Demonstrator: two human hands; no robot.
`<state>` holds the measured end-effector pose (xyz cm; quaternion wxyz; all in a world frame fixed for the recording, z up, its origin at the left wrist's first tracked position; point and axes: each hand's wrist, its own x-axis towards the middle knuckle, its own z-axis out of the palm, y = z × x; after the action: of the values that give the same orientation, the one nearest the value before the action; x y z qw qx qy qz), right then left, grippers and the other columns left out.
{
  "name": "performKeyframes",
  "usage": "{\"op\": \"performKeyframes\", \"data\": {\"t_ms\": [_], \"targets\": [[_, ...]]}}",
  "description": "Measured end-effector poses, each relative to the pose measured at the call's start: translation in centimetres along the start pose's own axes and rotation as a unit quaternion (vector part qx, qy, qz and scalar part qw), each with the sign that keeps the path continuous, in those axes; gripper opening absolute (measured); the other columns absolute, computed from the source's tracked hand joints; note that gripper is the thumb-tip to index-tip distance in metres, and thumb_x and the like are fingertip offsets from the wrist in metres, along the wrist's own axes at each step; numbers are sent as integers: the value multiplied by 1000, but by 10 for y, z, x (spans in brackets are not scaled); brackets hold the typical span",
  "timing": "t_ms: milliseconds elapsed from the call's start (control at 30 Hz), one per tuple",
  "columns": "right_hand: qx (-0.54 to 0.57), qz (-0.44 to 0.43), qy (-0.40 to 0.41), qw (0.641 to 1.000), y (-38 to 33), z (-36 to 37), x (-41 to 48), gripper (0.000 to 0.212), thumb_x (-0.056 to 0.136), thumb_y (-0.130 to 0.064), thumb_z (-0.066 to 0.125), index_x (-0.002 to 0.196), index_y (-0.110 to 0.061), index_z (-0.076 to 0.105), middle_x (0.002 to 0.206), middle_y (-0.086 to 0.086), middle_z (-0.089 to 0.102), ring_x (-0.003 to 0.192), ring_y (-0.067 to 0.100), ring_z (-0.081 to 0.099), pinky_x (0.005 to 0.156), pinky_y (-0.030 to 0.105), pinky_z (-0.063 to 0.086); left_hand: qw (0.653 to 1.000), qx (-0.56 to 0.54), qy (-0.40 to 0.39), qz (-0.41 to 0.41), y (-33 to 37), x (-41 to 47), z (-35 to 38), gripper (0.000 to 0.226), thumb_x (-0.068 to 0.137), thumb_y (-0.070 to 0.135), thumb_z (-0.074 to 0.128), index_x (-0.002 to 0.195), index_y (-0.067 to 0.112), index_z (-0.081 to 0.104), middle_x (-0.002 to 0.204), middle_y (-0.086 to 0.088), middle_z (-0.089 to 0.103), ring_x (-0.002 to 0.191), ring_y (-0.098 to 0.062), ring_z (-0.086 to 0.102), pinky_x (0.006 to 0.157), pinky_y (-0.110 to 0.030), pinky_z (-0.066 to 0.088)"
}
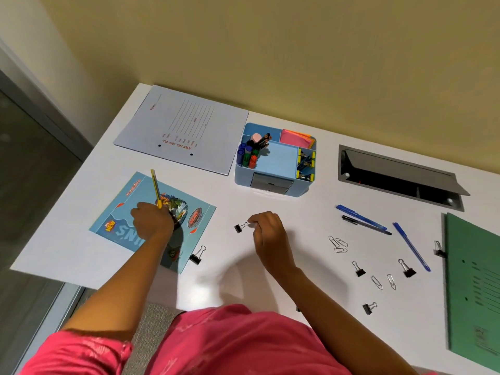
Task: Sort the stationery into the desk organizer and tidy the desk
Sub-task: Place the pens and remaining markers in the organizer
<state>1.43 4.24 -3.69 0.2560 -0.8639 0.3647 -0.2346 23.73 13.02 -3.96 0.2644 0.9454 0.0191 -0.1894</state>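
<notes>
The blue desk organizer [244,173] stands at the middle back of the white desk [230,266], with markers, pencils, sticky notes and clips in its compartments. My left hand [151,220] grips a yellow pen [156,188] over a blue illustrated booklet [127,201]. My right hand [266,226] pinches the wire handle of a small black binder clip [238,228] just above the desk. Another binder clip [197,256] lies at the booklet's near corner. To the right lie two blue pens [361,217] [411,246], a black pen [365,224], several binder clips [359,269] and several paper clips [337,243].
A white file cover [184,125] lies at the back left. A green folder [473,288] lies along the right edge with a binder clip [439,250] at its side. A grey cable hatch [397,174] is set into the desk at the back right.
</notes>
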Motion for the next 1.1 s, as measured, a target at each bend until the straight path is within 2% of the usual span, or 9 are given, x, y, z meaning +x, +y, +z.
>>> {"op": "performKeyframes", "data": {"t_ms": [233, 333, 400, 500, 633, 733, 900, 1000, 1100], "targets": [[64, -2, 32, 997, -7, -5, 4, 27, 83, 14, 44, 93, -2, 63, 91, 9, 62, 85, 26, 58, 77, 33, 49, 1000, -8, -23, -18, 2, -11, 0, 43, 98, 32, 45, 121, -3, 52, 122, -25, 56, 111, -45, 53, 90, -50, 45], [128, 10, 38, 991, -17, -9, 11, 22, 90, 5, 45, 97, -5, 63, 94, 5, 61, 85, 18, 59, 76, 34, 52, 996, -72, -27, 47, 19, -43, -2, 25, 97, 24, 44, 108, 10, 61, 112, -16, 63, 107, -39, 56, 78, -40, 40], [154, 29, 34, 987, -27, -14, 20, 17, 93, -3, 50, 101, -8, 65, 95, 3, 62, 82, 13, 59, 73, 22, 51, 987, -120, -41, 98, 33, -66, -1, 13, 96, 23, 47, 93, 24, 61, 101, -6, 66, 94, -31, 61, 69, -32, 37], [199, 103, 31, 974, -45, -22, 39, 17, 94, -18, 58, 107, -12, 67, 97, 2, 64, 80, 8, 59, 69, 8, 46, 970, -136, -44, 198, 49, -95, 6, 7, 94, 27, 52, 89, 30, 57, 101, 3, 65, 88, -23, 59, 64, -31, 38], [226, 135, 35, 964, -53, -30, 66, 19, 93, -26, 59, 106, -16, 67, 99, 2, 65, 82, 10, 61, 74, 19, 48, 934, -139, -42, 326, 65, -123, 11, 9, 94, 26, 53, 99, 25, 61, 105, 6, 63, 89, -19, 59, 65, -29, 41], [255, 133, 57, 956, -51, -38, 82, 20, 97, -27, 52, 99, -11, 65, 94, 6, 67, 86, 16, 65, 77, 32, 53, 916, -136, -49, 374, 81, -128, 8, 10, 94, 29, 53, 98, 30, 62, 102, 12, 65, 84, -15, 60, 64, -28, 40], [198, 116, 125, 965, -35, -66, 110, 22, 100, -23, 46, 100, -10, 64, 90, 1, 66, 79, 5, 59, 74, 28, 51, 917, -195, -34, 347, 132, -93, -3, 16, 94, 34, 53, 96, 25, 66, 103, 7, 67, 87, -13, 60, 68, -27, 42], [140, 103, 147, 974, -24, -83, 131, 27, 98, -19, 50, 117, -6, 63, 103, 6, 65, 91, 12, 58, 82, 20, 48, 934, -185, -82, 293, 172, -66, -4, 17, 88, 35, 62, 91, 19, 67, 95, 5, 68, 84, -11, 57, 70, -23, 38], [79, 93, 166, 978, -12, -96, 147, 34, 98, -11, 49, 132, -7, 54, 99, 10, 58, 89, 15, 52, 75, 14, 36, 946, -127, -154, 256, 203, -43, 8, 23, 82, 40, 69, 77, 18, 63, 90, 2, 68, 84, -16, 59, 70, -27, 41]]}}
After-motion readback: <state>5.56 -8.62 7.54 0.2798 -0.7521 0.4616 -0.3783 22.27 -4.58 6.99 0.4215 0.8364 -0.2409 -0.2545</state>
